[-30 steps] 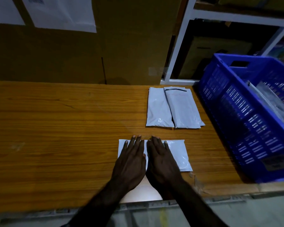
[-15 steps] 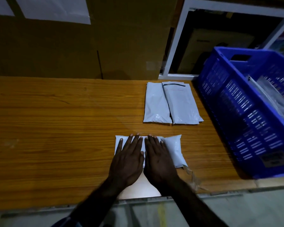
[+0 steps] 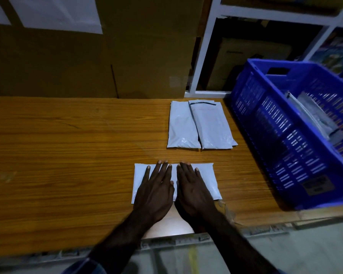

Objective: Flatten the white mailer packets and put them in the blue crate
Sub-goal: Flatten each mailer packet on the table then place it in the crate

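A white mailer packet point(image 3: 208, 178) lies flat on the wooden table near its front edge. My left hand point(image 3: 156, 190) and my right hand point(image 3: 192, 188) press down on it side by side, palms flat and fingers straight. Their palms cover the packet's middle. Two more white mailer packets point(image 3: 200, 125) lie next to each other farther back on the table. The blue crate point(image 3: 269, 135) stands at the right end of the table, with several grey-white packets point(image 3: 313, 115) inside it.
A large cardboard wall with white paper sheets point(image 3: 55, 14) rises behind the table. A white shelf frame point(image 3: 204, 56) stands behind the crate. The wooden table point(image 3: 57, 155) stretches to the left, and its front edge point(image 3: 166, 240) is worn.
Both hands stay pressed on the near packet, which now looks flatter and wider than half a second ago. The other packets and crate have not moved.
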A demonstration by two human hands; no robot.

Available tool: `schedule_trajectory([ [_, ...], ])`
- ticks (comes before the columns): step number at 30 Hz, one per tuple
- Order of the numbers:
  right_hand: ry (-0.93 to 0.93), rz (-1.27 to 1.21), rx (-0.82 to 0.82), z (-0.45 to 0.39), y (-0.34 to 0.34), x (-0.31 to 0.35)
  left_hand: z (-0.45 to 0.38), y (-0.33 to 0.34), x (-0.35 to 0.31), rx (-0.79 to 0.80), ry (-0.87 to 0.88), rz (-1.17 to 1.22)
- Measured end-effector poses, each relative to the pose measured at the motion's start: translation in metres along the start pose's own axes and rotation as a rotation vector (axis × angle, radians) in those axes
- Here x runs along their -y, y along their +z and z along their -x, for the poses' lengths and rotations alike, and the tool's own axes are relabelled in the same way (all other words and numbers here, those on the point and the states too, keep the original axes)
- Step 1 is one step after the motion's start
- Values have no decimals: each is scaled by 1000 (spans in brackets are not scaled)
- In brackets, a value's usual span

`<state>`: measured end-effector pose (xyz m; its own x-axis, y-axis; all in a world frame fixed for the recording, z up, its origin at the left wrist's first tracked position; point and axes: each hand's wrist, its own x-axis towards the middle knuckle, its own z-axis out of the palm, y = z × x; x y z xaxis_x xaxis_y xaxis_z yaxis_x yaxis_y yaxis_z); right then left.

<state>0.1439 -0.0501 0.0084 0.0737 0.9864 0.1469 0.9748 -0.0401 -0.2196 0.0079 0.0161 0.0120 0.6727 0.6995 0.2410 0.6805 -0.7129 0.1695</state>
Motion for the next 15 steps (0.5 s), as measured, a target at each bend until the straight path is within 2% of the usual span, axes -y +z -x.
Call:
schedule_trajectory([
  [6,16,-65,-46,3,2,1,1,6,2,22,-3,1],
  [12,40,-106,3,-2,-1,0,-1,6,2,38,-15,-15],
  [15,-9,-41,91,-10,-23,-6,-8,3,-4,18,-14,-28],
])
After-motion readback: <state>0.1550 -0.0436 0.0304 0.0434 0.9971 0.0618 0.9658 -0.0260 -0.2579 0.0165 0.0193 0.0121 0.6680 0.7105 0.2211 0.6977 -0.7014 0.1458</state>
